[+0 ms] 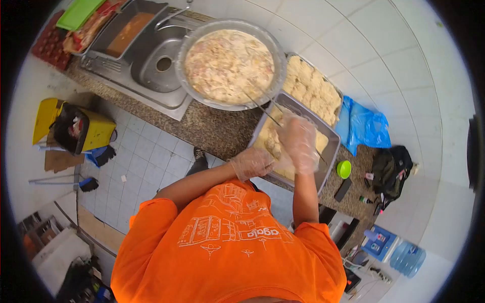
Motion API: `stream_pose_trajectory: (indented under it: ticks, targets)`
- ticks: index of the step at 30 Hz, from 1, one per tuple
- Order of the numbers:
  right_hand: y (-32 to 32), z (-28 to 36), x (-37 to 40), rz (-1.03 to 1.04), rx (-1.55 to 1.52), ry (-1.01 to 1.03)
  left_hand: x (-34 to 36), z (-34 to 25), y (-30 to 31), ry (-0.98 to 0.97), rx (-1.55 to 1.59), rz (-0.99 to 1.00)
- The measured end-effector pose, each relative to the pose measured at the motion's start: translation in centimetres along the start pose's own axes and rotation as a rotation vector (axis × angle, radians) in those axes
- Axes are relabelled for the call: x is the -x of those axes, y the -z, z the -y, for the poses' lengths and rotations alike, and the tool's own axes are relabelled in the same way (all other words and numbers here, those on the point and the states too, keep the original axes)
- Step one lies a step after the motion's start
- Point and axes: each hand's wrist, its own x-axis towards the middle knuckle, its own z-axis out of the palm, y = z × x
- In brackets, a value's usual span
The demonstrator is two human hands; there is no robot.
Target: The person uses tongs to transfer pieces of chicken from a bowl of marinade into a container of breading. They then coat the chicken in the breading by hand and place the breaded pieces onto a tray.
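Observation:
My right hand (pixel 298 141), in a clear plastic glove, is closed around a pair of long thin metal tongs (pixel 266 112). Their two arms reach toward a large metal bowl (pixel 278 48) filled with raw meat pieces in a creamy, pale marinade (pixel 230 65). Below that hand sits a grey tub (pixel 329 130) holding pale flour-like coating. Coated lumps (pixel 273 145) lie in it, partly hidden by my hands. My left hand (pixel 252 164), gloved too, is at the tub's near left corner, fingers loosely extended toward the lumps.
A tray of coated pieces (pixel 313 88) stands behind the tub. Left of the bowl are a steel sink (pixel 164 63) and a grey bin with brownish liquid (pixel 129 35). Blue plastic bags (pixel 364 123), a green cup (pixel 344 169) and a phone (pixel 343 190) lie rightward.

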Motion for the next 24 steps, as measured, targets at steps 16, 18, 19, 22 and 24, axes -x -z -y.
stream_pose_trajectory:
  ticks: [16,18,19,22,24]
  targets:
    - [-3.9,2.1,-8.4,0.153,-0.086,-0.010,0.3,0.7,-0.8,0.030,0.056,0.004]
    - [-3.0,3.6,-8.6,0.145,-0.024,0.050,0.1,0.9,-1.0,0.014,0.069,0.005]
    - [-2.8,4.5,-8.9,0.141,0.040,0.113,0.1,0.8,-0.7,0.009,0.066,0.009]
    - [-6.5,4.3,-10.0,-0.028,0.025,0.300,0.1,0.2,-0.3,0.055,0.023,0.055]
    - [-7.4,3.6,-10.2,-0.024,-0.013,0.293,0.4,0.1,0.0,0.034,0.046,0.003]
